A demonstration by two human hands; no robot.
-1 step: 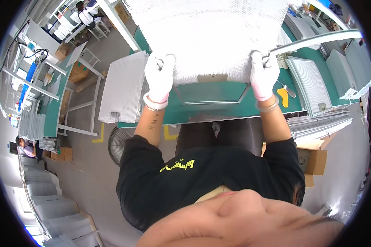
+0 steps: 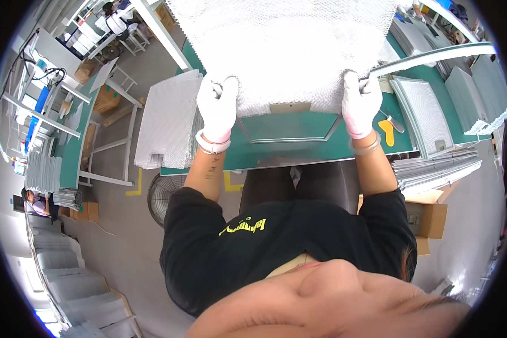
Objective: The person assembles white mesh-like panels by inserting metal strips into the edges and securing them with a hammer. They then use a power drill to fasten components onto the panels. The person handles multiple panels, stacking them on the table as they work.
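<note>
A bright white mesh sheet is held up over the green worktable by both my hands, its far part running out of the top of the view. My left hand, in a white glove, is closed on its left edge with the thumb on top. Opposite it, my right hand, gloved too, grips the right edge the same way. A small grey metal plate sits at the sheet's near edge. Below that edge shows part of a thin rectangular metal frame; the rest is hidden by the sheet.
Mesh sheets lie stacked left and right on the table. A yellow flat tool rests near my right wrist. A white bar crosses at upper right. A floor fan and an open cardboard box stand below.
</note>
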